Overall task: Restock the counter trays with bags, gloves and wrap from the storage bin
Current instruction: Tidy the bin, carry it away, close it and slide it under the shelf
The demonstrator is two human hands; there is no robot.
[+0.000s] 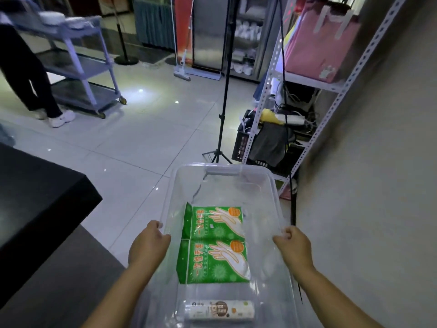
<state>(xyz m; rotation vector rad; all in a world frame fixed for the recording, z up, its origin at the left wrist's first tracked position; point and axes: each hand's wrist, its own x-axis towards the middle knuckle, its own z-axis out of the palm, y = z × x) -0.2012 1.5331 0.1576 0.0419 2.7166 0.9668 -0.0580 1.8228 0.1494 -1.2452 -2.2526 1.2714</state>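
Nearest, at the bin's near end: one roll (220, 310), likely the wrap, lying crosswise on the bottom. Beyond it, two green glove packs (215, 261), flat, end to end and touching, along the bin's middle. No loose bags made out; the far end looks bare, though the clear plastic blurs it.

Bin (279, 209) clear, lid off, held off the floor (142, 138). Left hand (147, 245) curled over the left rim, right hand (294, 247) over the right rim, well apart, one per long side. This grip probably keeps the load level so the stock does not slide.

Dark table (40, 197) corner just left of the bin; counter trays not in view. Judged stage: bin in transit, nothing unloaded yet.

Farther: tripod (223, 102) straight ahead, rack (331, 86) along the right wall, cart (80, 58) and a person (28, 74) far left. The tripod legs sit near the bin's far edge, a snag risk.
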